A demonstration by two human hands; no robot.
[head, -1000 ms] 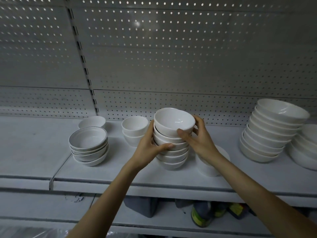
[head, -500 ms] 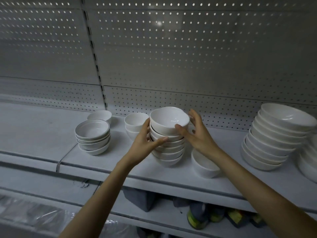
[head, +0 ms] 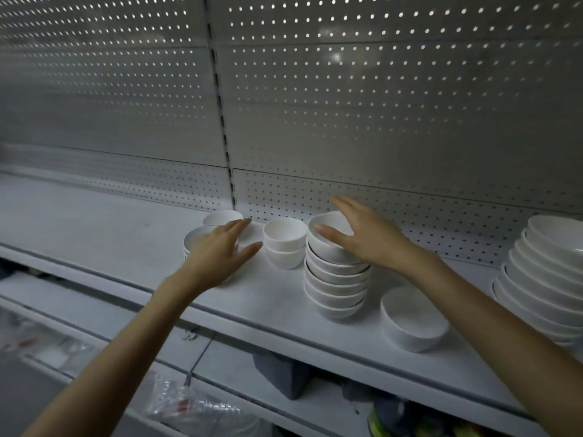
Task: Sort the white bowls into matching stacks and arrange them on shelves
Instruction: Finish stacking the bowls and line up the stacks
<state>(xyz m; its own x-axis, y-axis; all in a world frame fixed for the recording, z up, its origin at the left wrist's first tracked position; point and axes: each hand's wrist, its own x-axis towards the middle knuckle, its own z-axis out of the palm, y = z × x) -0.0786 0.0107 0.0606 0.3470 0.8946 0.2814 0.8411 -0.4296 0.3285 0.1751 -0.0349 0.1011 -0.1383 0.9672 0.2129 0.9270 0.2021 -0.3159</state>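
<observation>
Both hands are open and well apart, holding nothing. The left hand (head: 217, 257) reaches forward with straight fingers over a low stack of shallow bowls (head: 195, 235). It hides most of that stack, and we cannot tell whether the palm touches it. The right hand (head: 369, 238) is spread, fingers straight, over the top bowl of the tall stack of bowls (head: 334, 279). The thumb lies across that bowl's mouth, but we cannot confirm contact with the rim. The tall stack holds several nested white bowls and leans slightly. It stands on the shelf (head: 120, 234) about midway between the back panel and the front edge. Between the two hands, just left of the tall stack, two small deep bowls (head: 285, 244) sit one inside the other. Behind the low stack, close to the back edge of the shelf, we see a single bowl (head: 220, 217). A lone bowl (head: 413, 320) sits near the front edge, just right of the tall stack and apart from it. Farther right along the shelf a stack of large bowls (head: 542, 272) tilts backward and is cut by the frame. The perforated back panel (head: 378, 121) rises behind everything. Under the shelf we note a grey object (head: 284, 373) and crumpled clear plastic (head: 195, 408), both dim.
</observation>
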